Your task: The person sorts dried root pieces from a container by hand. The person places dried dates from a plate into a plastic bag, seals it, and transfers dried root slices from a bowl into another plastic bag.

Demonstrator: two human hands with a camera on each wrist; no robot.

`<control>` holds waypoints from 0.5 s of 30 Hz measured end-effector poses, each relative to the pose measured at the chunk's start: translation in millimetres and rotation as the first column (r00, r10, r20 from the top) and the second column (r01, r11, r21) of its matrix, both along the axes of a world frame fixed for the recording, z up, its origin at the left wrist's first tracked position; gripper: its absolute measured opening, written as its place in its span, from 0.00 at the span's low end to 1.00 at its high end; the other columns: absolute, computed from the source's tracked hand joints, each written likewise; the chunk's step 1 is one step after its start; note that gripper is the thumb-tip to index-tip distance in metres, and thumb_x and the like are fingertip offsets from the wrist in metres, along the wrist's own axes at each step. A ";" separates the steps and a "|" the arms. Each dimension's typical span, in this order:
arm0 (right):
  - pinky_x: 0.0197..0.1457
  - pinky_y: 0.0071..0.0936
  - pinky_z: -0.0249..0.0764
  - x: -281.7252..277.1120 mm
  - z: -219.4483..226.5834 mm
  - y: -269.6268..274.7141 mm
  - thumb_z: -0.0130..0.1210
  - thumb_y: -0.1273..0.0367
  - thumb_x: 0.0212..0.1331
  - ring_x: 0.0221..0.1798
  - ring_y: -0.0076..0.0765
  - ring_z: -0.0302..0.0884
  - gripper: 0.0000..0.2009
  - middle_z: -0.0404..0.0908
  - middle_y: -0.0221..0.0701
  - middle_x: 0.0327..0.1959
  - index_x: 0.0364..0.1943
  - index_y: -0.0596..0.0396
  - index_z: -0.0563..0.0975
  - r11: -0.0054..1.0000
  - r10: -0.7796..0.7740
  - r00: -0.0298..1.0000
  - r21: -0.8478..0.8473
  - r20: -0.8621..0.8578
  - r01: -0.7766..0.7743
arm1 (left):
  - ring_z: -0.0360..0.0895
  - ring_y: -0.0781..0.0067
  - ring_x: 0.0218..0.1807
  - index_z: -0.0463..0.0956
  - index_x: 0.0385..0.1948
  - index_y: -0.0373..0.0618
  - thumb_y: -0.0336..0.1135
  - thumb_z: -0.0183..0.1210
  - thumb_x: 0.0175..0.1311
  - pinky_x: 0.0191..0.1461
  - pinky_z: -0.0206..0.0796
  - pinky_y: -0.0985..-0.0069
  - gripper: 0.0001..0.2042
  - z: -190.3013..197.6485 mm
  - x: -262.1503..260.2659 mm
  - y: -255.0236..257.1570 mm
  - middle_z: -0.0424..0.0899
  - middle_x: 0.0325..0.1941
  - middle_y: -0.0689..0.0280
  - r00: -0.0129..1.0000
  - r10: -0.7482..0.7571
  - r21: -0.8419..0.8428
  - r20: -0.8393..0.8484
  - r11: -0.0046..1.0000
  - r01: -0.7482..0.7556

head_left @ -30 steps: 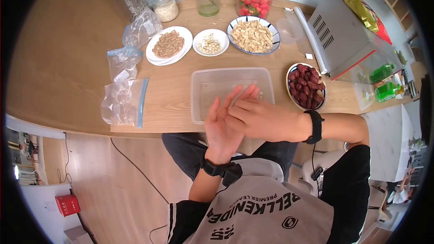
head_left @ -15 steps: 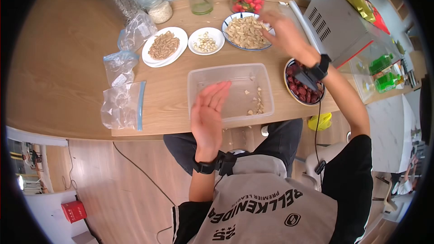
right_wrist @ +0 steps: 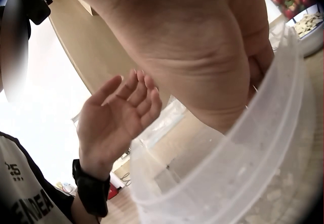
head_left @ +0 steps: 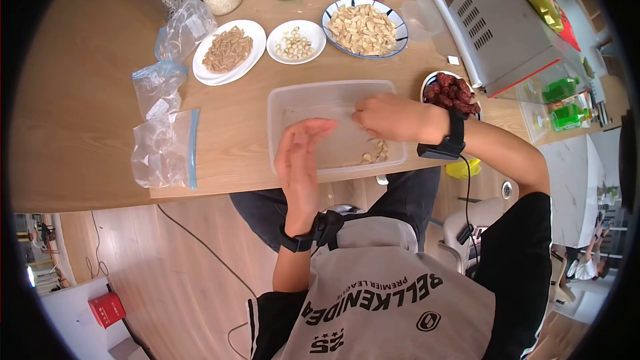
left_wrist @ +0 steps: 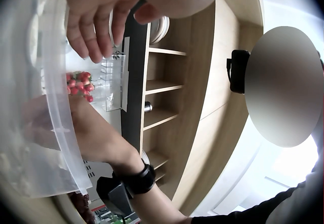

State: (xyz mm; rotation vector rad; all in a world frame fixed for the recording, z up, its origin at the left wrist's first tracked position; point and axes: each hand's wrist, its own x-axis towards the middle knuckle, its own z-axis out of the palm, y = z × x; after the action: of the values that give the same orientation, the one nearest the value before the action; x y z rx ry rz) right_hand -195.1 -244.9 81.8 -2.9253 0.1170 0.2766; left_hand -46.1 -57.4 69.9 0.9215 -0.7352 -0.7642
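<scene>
A clear plastic container (head_left: 320, 153) lies near the table's front edge, with small pale pieces (head_left: 377, 152) at its right side. My right hand (head_left: 397, 118) reaches down into it from the right, back of the hand up; its fingers bend downward and their tips are hidden, so whether they pinch anything cannot be told. The left wrist view shows that hand (left_wrist: 93, 133) partly behind the container's wall (left_wrist: 63, 127). At the container's left part my left hand (head_left: 300, 167) hovers with relaxed fingers and nothing in them; its palm (right_wrist: 114, 127) faces the right wrist camera.
Behind the container stand plates of brown sticks (head_left: 228, 50), pale round pieces (head_left: 293, 43) and pale dried slices (head_left: 363, 29). A bowl of dark red dried fruit (head_left: 453, 93) is at right. Plastic bags (head_left: 163, 150) lie left; a grey appliance (head_left: 497, 33) stands back right.
From beside the plate of pale slices, my right hand has come down and toward me into the container. My left hand stays at the container's left, turned slightly.
</scene>
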 end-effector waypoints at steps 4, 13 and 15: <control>0.56 0.44 0.74 3.8 -15.0 -3.4 0.59 0.71 0.60 0.52 0.52 0.75 0.10 0.78 0.39 0.47 0.44 0.58 0.78 0.999 0.000 0.999 -0.049 -0.052 -0.002 | 0.80 0.52 0.59 0.74 0.50 0.30 0.39 0.41 0.80 0.69 0.69 0.55 0.19 0.4 -0.2 -0.9 0.82 0.52 0.49 1.000 -0.001 0.008 -0.012 1.000 0.001; 0.50 0.46 0.79 4.6 -13.2 -6.3 0.57 0.77 0.57 0.48 0.55 0.82 0.06 0.82 0.46 0.42 0.37 0.64 0.79 0.999 0.023 0.993 -0.026 0.117 -0.020 | 0.80 0.52 0.59 0.74 0.49 0.29 0.38 0.40 0.80 0.69 0.69 0.55 0.18 1.1 -1.5 -1.1 0.81 0.52 0.49 0.999 0.011 0.020 0.041 1.000 -0.011; 0.50 0.46 0.78 8.3 -6.9 -3.4 0.56 0.77 0.57 0.49 0.56 0.81 0.05 0.81 0.47 0.43 0.37 0.64 0.78 1.000 -0.022 0.997 -0.013 0.076 0.023 | 0.80 0.52 0.59 0.74 0.49 0.29 0.37 0.40 0.80 0.69 0.69 0.55 0.18 2.0 -1.4 -1.1 0.81 0.52 0.49 0.999 0.012 0.022 0.041 1.000 -0.013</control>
State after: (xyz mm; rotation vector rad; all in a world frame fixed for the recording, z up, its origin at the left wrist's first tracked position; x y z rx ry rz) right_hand -186.8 -248.3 75.0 -2.9417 0.1402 0.1613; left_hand -47.5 -58.4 71.9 0.9636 -0.7573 -0.7460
